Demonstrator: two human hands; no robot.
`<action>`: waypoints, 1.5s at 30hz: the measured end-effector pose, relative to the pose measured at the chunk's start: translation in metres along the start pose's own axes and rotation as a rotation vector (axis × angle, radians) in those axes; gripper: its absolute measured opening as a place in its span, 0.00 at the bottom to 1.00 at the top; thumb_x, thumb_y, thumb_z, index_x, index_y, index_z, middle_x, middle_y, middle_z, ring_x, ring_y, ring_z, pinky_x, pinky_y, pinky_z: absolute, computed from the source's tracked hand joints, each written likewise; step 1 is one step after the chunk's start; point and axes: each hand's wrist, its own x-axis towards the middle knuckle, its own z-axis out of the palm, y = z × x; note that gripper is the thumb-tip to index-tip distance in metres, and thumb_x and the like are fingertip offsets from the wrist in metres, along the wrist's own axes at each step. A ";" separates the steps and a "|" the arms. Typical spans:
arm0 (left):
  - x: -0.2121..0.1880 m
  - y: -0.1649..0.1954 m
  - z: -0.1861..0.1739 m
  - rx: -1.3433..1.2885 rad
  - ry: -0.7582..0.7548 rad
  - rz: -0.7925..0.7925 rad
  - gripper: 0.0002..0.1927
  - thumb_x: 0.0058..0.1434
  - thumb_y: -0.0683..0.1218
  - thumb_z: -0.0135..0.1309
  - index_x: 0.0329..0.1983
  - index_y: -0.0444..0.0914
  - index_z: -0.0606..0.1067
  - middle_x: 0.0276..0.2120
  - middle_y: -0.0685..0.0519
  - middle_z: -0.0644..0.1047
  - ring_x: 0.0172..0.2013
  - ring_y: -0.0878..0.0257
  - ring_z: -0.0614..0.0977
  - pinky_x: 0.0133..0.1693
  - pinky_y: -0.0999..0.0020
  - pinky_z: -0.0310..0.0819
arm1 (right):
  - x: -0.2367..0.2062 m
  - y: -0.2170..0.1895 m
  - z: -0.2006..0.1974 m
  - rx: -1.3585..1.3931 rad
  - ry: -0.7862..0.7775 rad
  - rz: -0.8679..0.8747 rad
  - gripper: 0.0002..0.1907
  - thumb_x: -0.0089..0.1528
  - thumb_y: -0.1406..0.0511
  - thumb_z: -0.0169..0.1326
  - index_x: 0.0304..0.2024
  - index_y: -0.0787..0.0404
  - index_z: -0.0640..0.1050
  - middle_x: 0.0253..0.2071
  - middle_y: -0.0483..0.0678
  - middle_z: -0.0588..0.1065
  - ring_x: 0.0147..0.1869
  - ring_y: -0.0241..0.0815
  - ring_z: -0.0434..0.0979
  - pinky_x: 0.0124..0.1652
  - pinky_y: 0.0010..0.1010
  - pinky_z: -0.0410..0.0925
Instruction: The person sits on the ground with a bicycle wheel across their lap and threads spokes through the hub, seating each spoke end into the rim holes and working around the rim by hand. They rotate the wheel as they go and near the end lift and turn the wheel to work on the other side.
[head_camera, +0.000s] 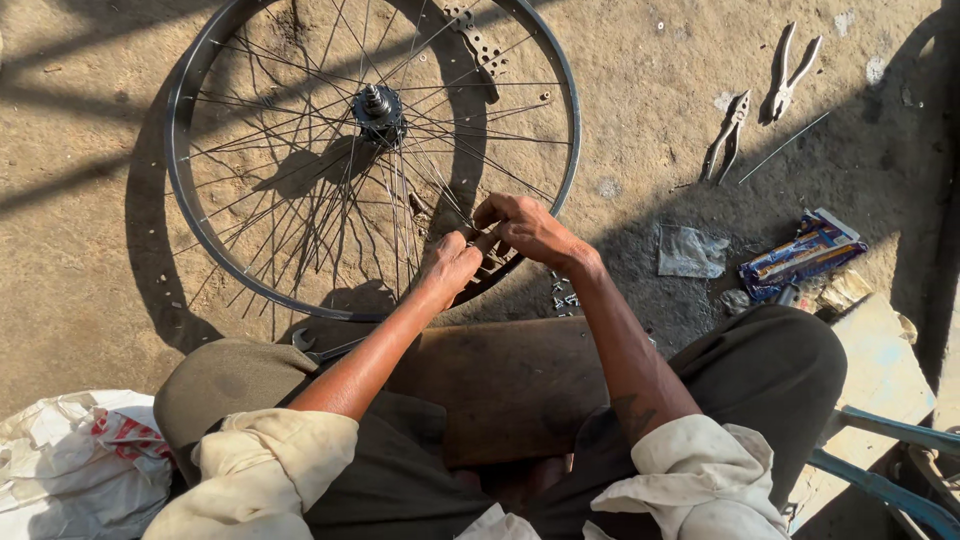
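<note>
- At the far left a crumpled white plastic bag (80, 455) with red print lies on the dirt by my knee.
- A small open-ended wrench (318, 347) rests on the ground just under the rim, near my left leg.
- The bicycle wheel (190, 230) lies flat on the sandy ground in front of me, its hub (378, 108) up and toward the far side, spokes fanning out and casting thin shadows.
- My left hand (450, 265) sits at the near edge of the rim, fingers curled in and pinched close around a spoke (440, 190) where it meets the rim; what exactly sits between the fingertips I cannot tell.
- My right hand (525, 228) is touching the left one, fingers bent and closed over the same spot on the spokes, thumb tucked beneath.
- A few small metal nipples (562, 292) are scattered on the ground just right of my hands.
- A clear plastic wrapper (690, 252) lies further right, with a blue printed packet (803, 255) beside it.
- Beyond them, two pairs of pliers (760, 110) lie with handles spread, a loose spoke (785, 147) just beside.
- A blue metal frame (880, 470) shows at the lower right corner.
</note>
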 end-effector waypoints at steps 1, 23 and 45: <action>-0.001 0.002 0.004 -0.133 -0.006 -0.168 0.17 0.65 0.54 0.58 0.32 0.35 0.78 0.28 0.42 0.80 0.27 0.54 0.82 0.29 0.55 0.75 | -0.002 0.000 -0.003 0.029 0.013 0.010 0.17 0.59 0.72 0.47 0.51 0.67 0.75 0.44 0.54 0.81 0.43 0.44 0.84 0.41 0.36 0.79; 0.030 0.022 0.049 -1.038 -0.045 -0.068 0.10 0.63 0.42 0.55 0.44 0.34 0.70 0.31 0.45 0.81 0.25 0.58 0.85 0.19 0.64 0.81 | -0.077 0.247 0.031 -0.589 0.673 0.276 0.09 0.56 0.67 0.61 0.39 0.60 0.79 0.41 0.56 0.78 0.48 0.61 0.77 0.47 0.49 0.69; 0.034 0.033 0.054 -0.979 0.043 -0.054 0.07 0.62 0.40 0.54 0.43 0.34 0.71 0.31 0.44 0.80 0.27 0.58 0.85 0.18 0.65 0.80 | -0.069 0.227 0.028 0.111 1.027 0.468 0.06 0.64 0.68 0.52 0.43 0.62 0.77 0.36 0.51 0.78 0.35 0.43 0.77 0.33 0.36 0.71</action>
